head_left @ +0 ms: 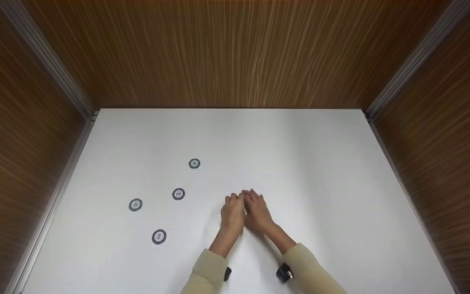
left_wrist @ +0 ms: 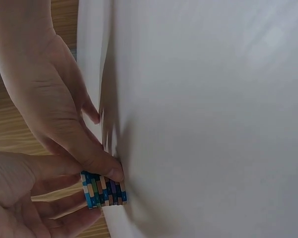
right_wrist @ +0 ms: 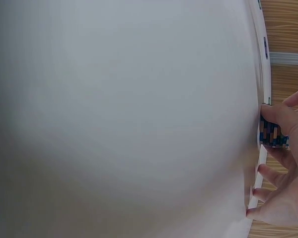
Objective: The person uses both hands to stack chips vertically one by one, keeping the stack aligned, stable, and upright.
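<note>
A short upright stack of blue-edged poker chips (left_wrist: 99, 191) stands between my two hands, low over the white table (left_wrist: 203, 124). The head view hides that stack under the hands. My left hand (head_left: 233, 212) grips it with curled fingers (left_wrist: 72, 220) along its side. From the other side, my right hand (head_left: 257, 210) holds the stack with its thumb (right_wrist: 275, 115) against the edges. Its other fingertips (right_wrist: 256, 192) reach down to the table surface. Both hands meet at their fingers in the head view.
Several single poker chips lie flat on the left half of the table, among them a green-rimmed chip (head_left: 194, 163) farthest back and a purple-rimmed chip (head_left: 159, 237) nearest. Wood-grain panels (head_left: 227, 53) wall the table at the back and both sides.
</note>
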Demonstrator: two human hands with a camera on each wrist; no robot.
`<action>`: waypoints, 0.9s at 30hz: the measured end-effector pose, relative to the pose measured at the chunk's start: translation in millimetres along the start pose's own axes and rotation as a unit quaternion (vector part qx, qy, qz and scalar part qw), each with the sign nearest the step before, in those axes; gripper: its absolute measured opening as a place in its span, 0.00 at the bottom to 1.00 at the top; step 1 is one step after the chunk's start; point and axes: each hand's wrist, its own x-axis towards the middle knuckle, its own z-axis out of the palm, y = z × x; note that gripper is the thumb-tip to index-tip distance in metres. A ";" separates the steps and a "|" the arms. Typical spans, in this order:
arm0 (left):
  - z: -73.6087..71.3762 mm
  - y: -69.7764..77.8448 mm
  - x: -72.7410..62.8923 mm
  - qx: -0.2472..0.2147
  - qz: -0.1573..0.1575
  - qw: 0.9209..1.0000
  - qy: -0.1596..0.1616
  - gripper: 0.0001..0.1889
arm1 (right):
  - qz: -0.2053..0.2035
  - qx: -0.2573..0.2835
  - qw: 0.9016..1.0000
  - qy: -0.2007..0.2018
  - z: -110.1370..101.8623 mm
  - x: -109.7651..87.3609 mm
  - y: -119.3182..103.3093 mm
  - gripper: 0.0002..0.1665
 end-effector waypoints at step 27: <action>-69.6 -79.0 -50.3 -0.011 -0.240 0.971 0.003 0.16 | 0.015 0.012 1.000 -0.004 3.4 2.2 1.8 0.28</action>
